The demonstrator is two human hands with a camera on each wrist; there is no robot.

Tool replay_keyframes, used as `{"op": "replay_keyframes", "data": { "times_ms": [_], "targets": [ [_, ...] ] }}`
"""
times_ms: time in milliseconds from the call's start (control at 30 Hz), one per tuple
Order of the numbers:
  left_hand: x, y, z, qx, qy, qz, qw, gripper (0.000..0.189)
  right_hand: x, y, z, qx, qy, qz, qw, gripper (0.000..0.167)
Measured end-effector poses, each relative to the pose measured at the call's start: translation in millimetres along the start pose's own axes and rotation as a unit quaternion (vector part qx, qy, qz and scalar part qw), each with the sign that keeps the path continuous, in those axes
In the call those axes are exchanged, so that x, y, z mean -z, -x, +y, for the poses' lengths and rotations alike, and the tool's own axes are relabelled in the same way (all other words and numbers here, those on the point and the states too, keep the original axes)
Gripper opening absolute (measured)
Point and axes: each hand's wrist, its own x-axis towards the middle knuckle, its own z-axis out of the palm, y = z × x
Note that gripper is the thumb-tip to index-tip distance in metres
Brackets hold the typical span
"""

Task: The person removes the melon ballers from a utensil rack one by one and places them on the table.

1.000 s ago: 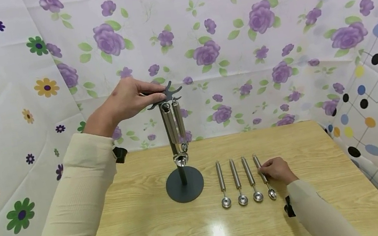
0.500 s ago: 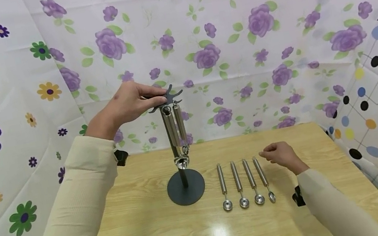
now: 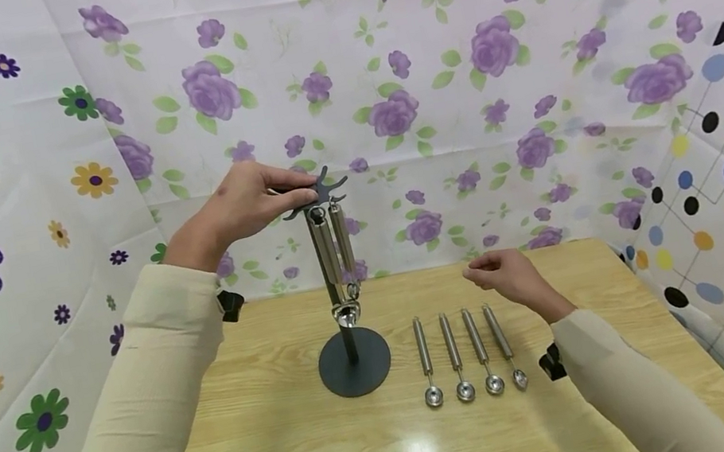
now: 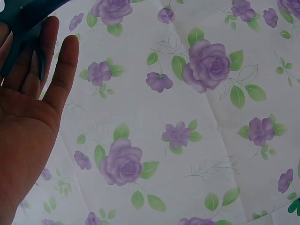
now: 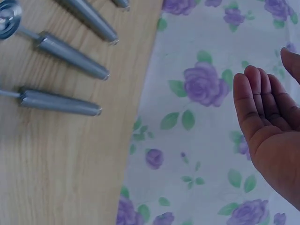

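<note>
Seemingly, steadying the rack was the step: the left hand pinched its top, hanging utensils below. The right hand, empty, fingers loosely bent, had 4 loose utensils on the surface short of it; next probably called for pinching 1.

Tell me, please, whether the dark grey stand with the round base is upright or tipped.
Upright: the dark grey stand rises from its round base, flat on the wooden table.

Dark grey stand, silver utensils, yellowish wood-grain table, purple-flowered white backdrop, cream sleeves
</note>
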Motion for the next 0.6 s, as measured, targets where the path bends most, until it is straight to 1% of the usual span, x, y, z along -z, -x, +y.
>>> {"op": "replay_keyframes", "data": {
  "times_ms": [167, 333, 433, 600],
  "targets": [
    [-1.2, -0.1, 0.2, 0.0, 0.004, -0.001, 1.0, 0.028, 0, -2.6, -21, 0.028, -0.013, -0.003, 0.9995, 0.047],
    [-1.1, 0.6, 0.7, 0.004, 0.001, -0.001, 1.0, 0.028, 1, -4.1, -45, 0.043, -0.034, -0.007, 0.9984, 0.047],
    [-0.6, 0.9, 0.8, 0.007, 0.0, 0.0, 1.0, 0.028, 1, -5.5, -60, 0.065, -0.035, -0.005, 0.9973, 0.047],
    [0.4, 0.2, 0.2, 0.009, 0.007, -0.006, 0.9999, 0.028, 1, -8.1, -83, 0.096, -0.05, -0.016, 0.994, 0.044]
  ]
}}
